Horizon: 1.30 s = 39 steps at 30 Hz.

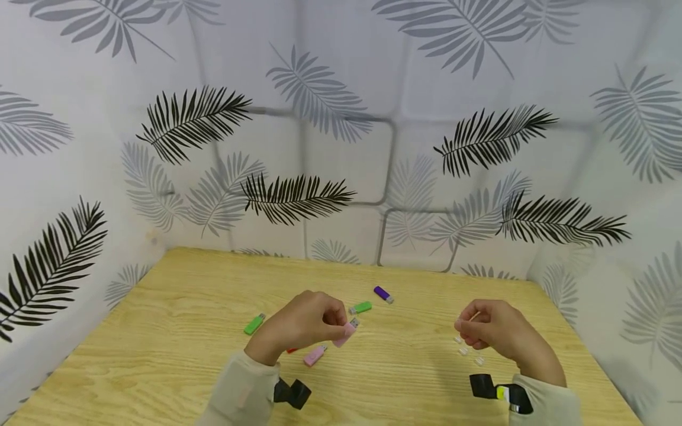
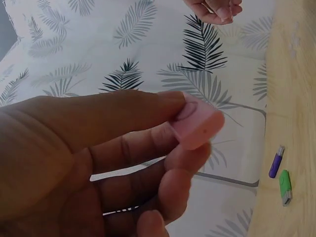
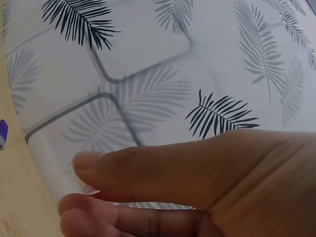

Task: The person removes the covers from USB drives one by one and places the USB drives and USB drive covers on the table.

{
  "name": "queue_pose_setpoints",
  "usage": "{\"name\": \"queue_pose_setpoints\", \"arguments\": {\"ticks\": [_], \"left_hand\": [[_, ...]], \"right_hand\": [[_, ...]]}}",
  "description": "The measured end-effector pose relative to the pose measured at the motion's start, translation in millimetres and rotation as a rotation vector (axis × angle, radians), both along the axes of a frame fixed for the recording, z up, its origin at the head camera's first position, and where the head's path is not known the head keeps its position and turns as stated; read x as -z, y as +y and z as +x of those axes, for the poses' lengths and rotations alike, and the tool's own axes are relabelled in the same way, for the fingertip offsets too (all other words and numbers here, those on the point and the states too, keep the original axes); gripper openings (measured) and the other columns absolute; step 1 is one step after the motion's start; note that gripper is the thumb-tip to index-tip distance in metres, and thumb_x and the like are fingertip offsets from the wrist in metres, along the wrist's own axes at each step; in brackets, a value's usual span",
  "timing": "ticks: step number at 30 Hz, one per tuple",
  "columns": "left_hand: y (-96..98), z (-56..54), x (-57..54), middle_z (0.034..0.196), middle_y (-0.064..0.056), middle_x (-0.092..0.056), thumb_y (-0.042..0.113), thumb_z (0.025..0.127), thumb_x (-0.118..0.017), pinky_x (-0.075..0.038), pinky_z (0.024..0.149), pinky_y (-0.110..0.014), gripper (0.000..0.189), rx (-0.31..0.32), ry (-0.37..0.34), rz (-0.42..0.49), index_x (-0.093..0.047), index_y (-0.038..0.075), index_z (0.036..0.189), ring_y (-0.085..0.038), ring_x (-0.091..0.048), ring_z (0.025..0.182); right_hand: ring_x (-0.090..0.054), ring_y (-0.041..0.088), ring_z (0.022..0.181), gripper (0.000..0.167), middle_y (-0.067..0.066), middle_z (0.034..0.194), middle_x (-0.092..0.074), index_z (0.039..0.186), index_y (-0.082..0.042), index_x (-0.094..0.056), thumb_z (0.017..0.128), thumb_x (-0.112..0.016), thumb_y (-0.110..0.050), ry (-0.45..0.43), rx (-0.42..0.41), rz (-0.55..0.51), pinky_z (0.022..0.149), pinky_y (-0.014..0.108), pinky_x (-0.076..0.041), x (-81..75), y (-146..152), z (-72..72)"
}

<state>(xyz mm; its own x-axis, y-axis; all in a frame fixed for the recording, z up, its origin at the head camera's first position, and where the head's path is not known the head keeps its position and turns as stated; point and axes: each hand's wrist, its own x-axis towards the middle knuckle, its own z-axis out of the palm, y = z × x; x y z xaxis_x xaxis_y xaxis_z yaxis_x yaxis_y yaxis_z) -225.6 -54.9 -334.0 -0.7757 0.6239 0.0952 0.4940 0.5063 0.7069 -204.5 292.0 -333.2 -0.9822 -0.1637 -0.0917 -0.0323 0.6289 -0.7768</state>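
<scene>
My left hand [image 1: 298, 324] pinches a pink USB flash drive [image 1: 345, 335] between thumb and fingers, above the wooden table. The drive's metal plug points up and away to the right; in the left wrist view its pink rounded end [image 2: 202, 126] faces the camera. Well to the right, my right hand [image 1: 492, 326] pinches a small clear plastic piece [image 3: 90, 191], mostly hidden by the thumb and fingertips. Just below that hand, several small clear caps [image 1: 480, 360] lie on the table.
On the wooden table [image 1: 405, 378] lie a second pink drive [image 1: 314, 355], a red one [image 1: 292, 350] partly behind my left hand, a green drive [image 1: 254, 323] on the left, another green one [image 1: 361, 307] and a purple one [image 1: 382, 294] farther back. A leaf-patterned curtain [image 1: 341, 231] borders the table.
</scene>
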Motion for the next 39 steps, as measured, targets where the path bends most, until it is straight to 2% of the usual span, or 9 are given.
{"name": "queue_pose_setpoints", "arguments": {"ticks": [5,11,18,22,25,30,33,39], "left_hand": [[1.9,-4.2,7.4,0.066,0.005,-0.062,0.020,0.090,-0.070,-0.042,0.060,-0.026,0.022,0.008,-0.045,-0.033,-0.068,0.013,0.069,-0.008,-0.045,0.057],[5.0,-9.2,17.9,0.065,0.004,-0.061,0.015,0.087,-0.072,-0.039,0.057,-0.025,0.021,-0.008,-0.093,-0.045,-0.069,0.011,0.067,-0.009,-0.041,0.056],[7.8,-11.4,25.6,0.064,0.005,-0.059,0.014,0.085,-0.074,-0.040,0.056,-0.026,0.019,-0.033,-0.080,-0.130,-0.068,0.012,0.068,-0.009,-0.043,0.054],[9.9,-13.7,31.5,0.053,0.005,-0.055,0.016,0.085,-0.074,-0.044,0.058,-0.025,0.020,-0.027,-0.097,-0.178,-0.068,0.013,0.067,-0.007,-0.041,0.043],[11.3,-15.4,34.8,0.048,0.000,-0.054,0.017,0.085,-0.074,-0.047,0.060,-0.025,0.020,-0.034,-0.107,-0.199,-0.068,0.014,0.066,-0.006,-0.039,0.036],[13.7,-15.9,39.5,0.057,-0.004,-0.061,0.016,0.084,-0.075,-0.046,0.058,-0.026,0.020,-0.062,-0.091,-0.245,-0.067,0.016,0.066,-0.006,-0.038,0.039],[16.1,-14.3,42.2,0.060,-0.007,-0.063,0.014,0.084,-0.075,-0.047,0.054,-0.025,0.020,-0.073,-0.107,-0.271,-0.066,0.015,0.066,-0.006,-0.037,0.037],[21.3,-12.3,48.9,0.061,0.001,-0.062,0.010,0.082,-0.074,-0.043,0.044,-0.021,0.021,-0.073,-0.125,-0.332,-0.064,0.014,0.065,-0.005,-0.036,0.033]], "right_hand": [[-0.061,0.020,0.070,0.014,0.005,0.074,-0.063,0.091,0.002,-0.064,0.093,-0.064,-0.012,-0.068,-0.040,0.016,0.068,0.037,-0.055,7.8,7,-4.1],[-0.065,0.021,0.070,0.014,0.006,0.076,-0.066,0.093,0.008,-0.065,0.093,-0.061,-0.006,-0.086,-0.093,0.008,0.066,0.037,-0.056,14.6,12,-7.6],[-0.061,0.017,0.064,0.012,0.006,0.071,-0.064,0.085,0.005,-0.066,0.089,-0.066,-0.006,-0.096,-0.031,0.043,0.061,0.034,-0.055,26.3,15,-11.8],[-0.060,0.016,0.063,0.013,0.005,0.069,-0.062,0.081,0.003,-0.064,0.087,-0.069,-0.008,-0.090,-0.013,0.056,0.060,0.033,-0.054,32.6,18,-14.0],[-0.058,0.016,0.062,0.015,0.004,0.067,-0.060,0.078,0.002,-0.063,0.087,-0.070,-0.008,-0.079,-0.009,0.066,0.059,0.033,-0.053,35.7,21,-15.6],[-0.057,0.015,0.060,0.014,0.004,0.065,-0.060,0.076,0.004,-0.063,0.086,-0.069,-0.006,-0.081,-0.006,0.075,0.058,0.033,-0.053,41.1,23,-17.1],[-0.058,0.015,0.059,0.012,0.004,0.064,-0.060,0.076,0.005,-0.064,0.085,-0.068,-0.003,-0.100,0.001,0.085,0.057,0.032,-0.054,45.6,22,-18.4],[-0.055,0.014,0.056,0.014,0.005,0.061,-0.058,0.071,0.002,-0.061,0.082,-0.069,0.000,-0.151,0.087,0.110,0.055,0.030,-0.051,56.2,19,-20.2]]}}
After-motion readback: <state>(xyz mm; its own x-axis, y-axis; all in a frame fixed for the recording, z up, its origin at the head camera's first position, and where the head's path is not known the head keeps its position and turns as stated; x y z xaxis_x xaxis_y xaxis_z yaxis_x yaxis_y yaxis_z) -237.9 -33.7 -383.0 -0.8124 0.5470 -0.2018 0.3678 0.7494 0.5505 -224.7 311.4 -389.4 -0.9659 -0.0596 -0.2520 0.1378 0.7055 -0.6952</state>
